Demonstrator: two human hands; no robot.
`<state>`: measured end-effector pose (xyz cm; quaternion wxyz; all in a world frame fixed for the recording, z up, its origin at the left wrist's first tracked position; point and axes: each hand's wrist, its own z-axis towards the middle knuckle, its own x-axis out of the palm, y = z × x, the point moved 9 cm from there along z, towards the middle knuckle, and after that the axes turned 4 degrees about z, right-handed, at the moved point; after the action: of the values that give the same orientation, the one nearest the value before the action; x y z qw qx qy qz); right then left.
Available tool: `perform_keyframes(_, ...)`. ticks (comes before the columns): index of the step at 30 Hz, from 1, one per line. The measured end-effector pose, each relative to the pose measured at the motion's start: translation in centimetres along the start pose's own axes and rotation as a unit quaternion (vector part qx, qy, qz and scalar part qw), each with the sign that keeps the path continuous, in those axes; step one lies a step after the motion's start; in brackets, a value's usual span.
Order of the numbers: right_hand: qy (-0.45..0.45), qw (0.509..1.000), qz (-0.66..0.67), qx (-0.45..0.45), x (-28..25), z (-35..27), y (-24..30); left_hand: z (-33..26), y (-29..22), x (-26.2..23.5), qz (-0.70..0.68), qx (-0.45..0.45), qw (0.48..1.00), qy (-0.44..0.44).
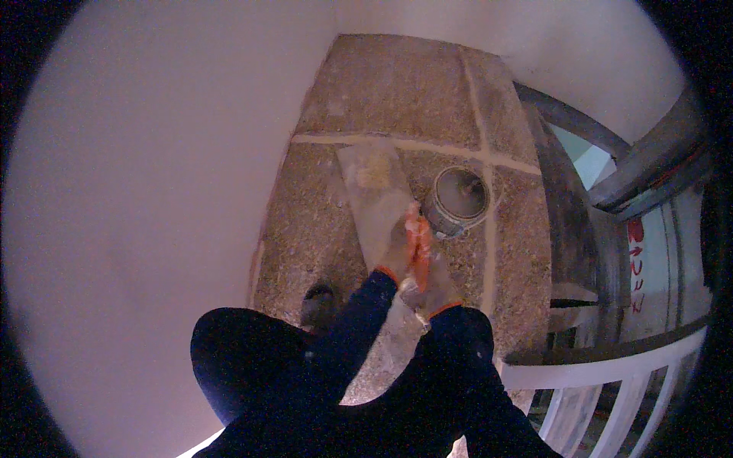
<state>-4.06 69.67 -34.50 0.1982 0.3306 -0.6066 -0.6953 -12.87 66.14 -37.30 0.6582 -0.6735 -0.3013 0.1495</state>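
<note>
Both my hands wear work gloves with orange palms and orange cuffs, and they meet in front of my knees. My left hand (402,243) is closed against the right one, its fingers pointing away from me. My right hand (434,284) is closed too, pressed to the left. A pale, shiny patch shows beside the right hand; what lies between the palms is hidden. Just beyond them, to the right, stands a round bucket (460,195) with grey contents and something like a handle sticking up in it. A long, pale, dusty board (372,179) lies under and ahead of my left hand.
A plain wall (145,191) rises along the left. Pale lines cross the rough brown floor (397,84). At the right are a dark floor edge (569,206) and a white railing (611,374). My shoe (318,304) is at the lower left.
</note>
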Motion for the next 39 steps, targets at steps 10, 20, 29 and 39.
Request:
perform_keyframes(10, 0.107, 0.982, 0.154, -0.024, 2.3, -0.4, 3.3, -4.5, -1.1, -0.8, 0.239, 0.140, 0.952, -0.130)
perform_keyframes(20, 0.037, 0.847, 0.508, 0.152, 8.0, -1.1, 3.6, -10.3, -9.1, -2.8, 0.229, 0.200, 0.930, -0.207)
perform_keyframes(29, 0.211, 0.889, 0.381, 0.142, 10.3, -0.2, 3.1, -8.1, -5.4, -8.0, 0.196, -0.116, 0.973, -0.041)
perform_keyframes(39, 0.030, 0.936, 0.309, 0.166, 4.6, -2.0, 0.5, -5.3, -3.3, -4.6, -0.369, 0.031, 0.928, -0.025)
